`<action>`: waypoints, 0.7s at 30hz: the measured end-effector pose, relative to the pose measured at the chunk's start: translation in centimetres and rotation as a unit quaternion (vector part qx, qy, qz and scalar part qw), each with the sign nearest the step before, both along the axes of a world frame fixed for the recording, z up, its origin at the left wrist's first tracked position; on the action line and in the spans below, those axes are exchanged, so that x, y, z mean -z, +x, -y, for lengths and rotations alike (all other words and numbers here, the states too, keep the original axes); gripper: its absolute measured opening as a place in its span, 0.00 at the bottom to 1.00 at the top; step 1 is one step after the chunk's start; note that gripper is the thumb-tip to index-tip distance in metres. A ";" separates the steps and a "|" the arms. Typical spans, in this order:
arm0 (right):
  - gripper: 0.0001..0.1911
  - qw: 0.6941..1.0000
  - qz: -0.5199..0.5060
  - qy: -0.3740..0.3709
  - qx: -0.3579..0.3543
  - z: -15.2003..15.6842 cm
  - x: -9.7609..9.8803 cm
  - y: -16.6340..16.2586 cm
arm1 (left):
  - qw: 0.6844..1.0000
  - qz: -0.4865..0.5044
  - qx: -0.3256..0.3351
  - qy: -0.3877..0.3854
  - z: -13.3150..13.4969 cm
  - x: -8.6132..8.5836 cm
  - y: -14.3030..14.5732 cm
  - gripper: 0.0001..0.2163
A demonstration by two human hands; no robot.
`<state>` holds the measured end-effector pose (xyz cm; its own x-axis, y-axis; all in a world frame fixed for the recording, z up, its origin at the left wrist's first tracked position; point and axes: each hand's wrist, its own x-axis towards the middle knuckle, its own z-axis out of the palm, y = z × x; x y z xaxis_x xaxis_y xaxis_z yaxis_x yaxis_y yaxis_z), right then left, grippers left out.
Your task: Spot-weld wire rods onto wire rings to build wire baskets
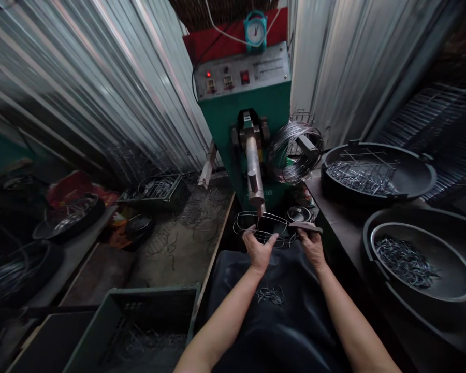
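My left hand point(259, 249) is closed on the near side of a thin wire frame point(244, 213), an oval with bent wires across it. The frame sits under the tip of the metal electrode arm point(253, 168) of a green spot-welding machine point(246, 101). My right hand point(312, 249) grips a flat brownish bar point(306, 227) at the frame's right end; the bar's exact kind is unclear. Below my hands, a small heap of bent wire pieces point(271, 295) lies on the dark apron point(287, 331) over my lap.
Pans on the right bench hold straight wires point(344, 176) and short bent wires point(406, 261). A wire coil point(295, 153) hangs beside the machine. A green crate point(155, 292) stands at lower left; more wire-filled containers point(153, 189) lie beyond. A teal clock point(255, 32) tops the machine.
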<state>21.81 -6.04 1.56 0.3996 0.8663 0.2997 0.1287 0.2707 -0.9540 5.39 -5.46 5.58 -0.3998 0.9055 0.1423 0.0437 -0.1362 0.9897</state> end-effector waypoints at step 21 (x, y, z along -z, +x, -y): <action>0.12 0.980 0.185 0.017 -0.073 -3.1 -7.9 -5.2 | 0.960 0.273 -0.004 -0.061 -3.4 2.6 -3.2 0.20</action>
<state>16.56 -2.94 9.50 0.1300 0.8931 0.4306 0.4214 0.3433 -0.8394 2.24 -2.01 2.93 -0.3915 0.8988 -0.1970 -0.4858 -0.0201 0.8738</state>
